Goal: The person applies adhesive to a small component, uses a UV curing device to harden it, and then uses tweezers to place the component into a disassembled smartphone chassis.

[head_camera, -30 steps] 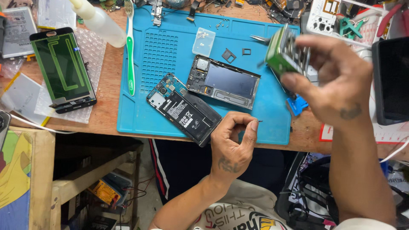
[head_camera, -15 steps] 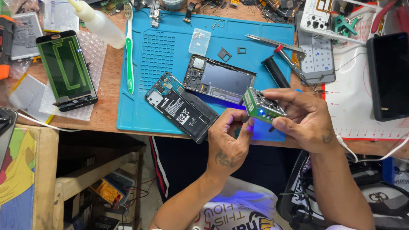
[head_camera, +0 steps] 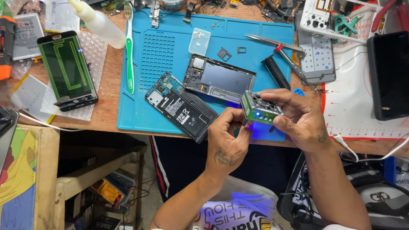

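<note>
My right hand grips a small green box-shaped gadget with a round vent on top and blue lights glowing on its side, held over the front edge of the blue work mat. My left hand is just left of it, fingers pinched on something small under the gadget's left end; what it pinches is hidden. A phone body with a black battery lies on the mat beside my left hand. An opened phone frame rests just behind it.
A phone screen lies on bubble wrap at left, with a squeeze bottle and a green toothbrush nearby. Tweezers, a black-handled tool, a grey tray and a dark tablet sit at right. Shelves stand below the wooden desk.
My right hand brought the green gadget down from up high to the mat's front edge, and its blue lights now glow. My left hand has closed in under it.
</note>
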